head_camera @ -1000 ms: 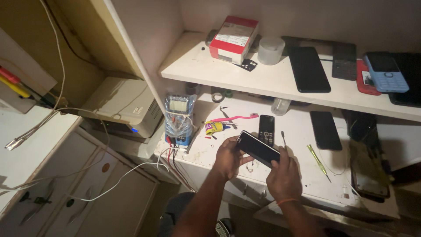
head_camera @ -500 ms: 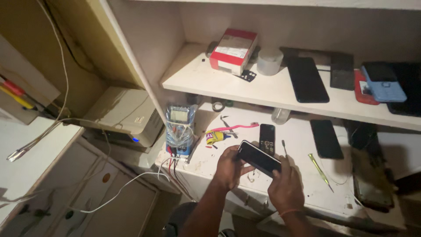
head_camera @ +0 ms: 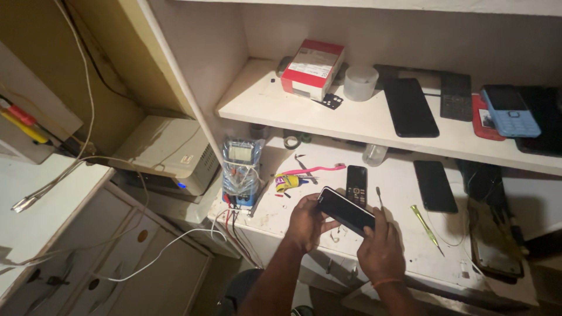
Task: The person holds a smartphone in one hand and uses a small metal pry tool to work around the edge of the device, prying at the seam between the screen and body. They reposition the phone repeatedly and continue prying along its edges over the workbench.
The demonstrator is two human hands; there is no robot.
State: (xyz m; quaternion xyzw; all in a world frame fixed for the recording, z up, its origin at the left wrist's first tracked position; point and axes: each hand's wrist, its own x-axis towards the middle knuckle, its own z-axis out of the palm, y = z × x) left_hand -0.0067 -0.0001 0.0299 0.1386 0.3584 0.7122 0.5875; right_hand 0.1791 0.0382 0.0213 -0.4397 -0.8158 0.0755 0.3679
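**Both hands grip a dark smartphone over the workbench**

The white, scuffed workbench top (head_camera: 410, 234) is the landmark. Above it runs a white shelf (head_camera: 351, 120) carrying one red-and-white cardboard box (head_camera: 312, 68), one pale round tub (head_camera: 360, 82), one flat black smartphone (head_camera: 411, 107) and one blue keypad phone (head_camera: 510, 110). Left of the bench sits a beige metal box (head_camera: 170, 153). At the bench's left edge stands a plastic-wrapped meter with wires (head_camera: 240, 172).

Over the bench's front edge, the black glossy smartphone (head_camera: 345, 210) lies tilted, its long axis running upper left to lower right. The left hand (head_camera: 309, 222) curls around its upper-left end; the right hand (head_camera: 381, 248) clasps its lower-right end, fingers closed.

On the bench lie one black keypad phone (head_camera: 356, 185), one dark smartphone (head_camera: 435, 186) and one green-handled screwdriver (head_camera: 424, 225).
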